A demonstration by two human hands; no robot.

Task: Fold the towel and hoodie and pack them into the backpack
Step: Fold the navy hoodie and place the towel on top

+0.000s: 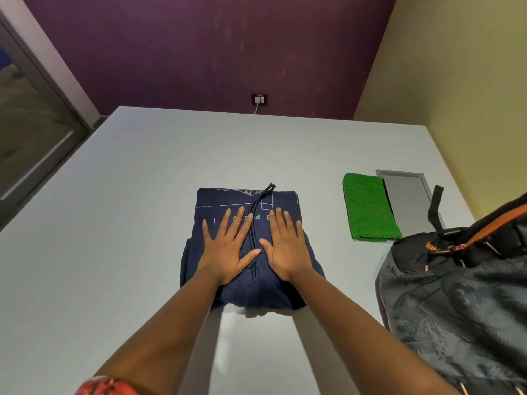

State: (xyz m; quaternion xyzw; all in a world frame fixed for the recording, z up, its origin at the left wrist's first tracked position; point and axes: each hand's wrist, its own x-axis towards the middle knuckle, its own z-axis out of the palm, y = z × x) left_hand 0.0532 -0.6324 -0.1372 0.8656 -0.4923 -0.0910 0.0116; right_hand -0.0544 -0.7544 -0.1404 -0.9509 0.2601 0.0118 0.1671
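Note:
A navy hoodie (219, 201) lies folded into a compact rectangle at the middle of the white table (114, 195), its drawstrings running down the centre. My left hand (226, 246) and my right hand (286, 245) both press flat on top of it, fingers straight and spread, side by side. A green towel (369, 208) lies folded to the right of the hoodie. The grey and black backpack (462, 295) with orange trim sits at the table's right edge, near the towel; I cannot tell whether it is unzipped.
A flat grey metal panel (407, 192) sits beside the towel on its right. A wall socket with a plugged cable (259, 99) is on the purple wall behind the table. A glass door (34, 132) stands at the left.

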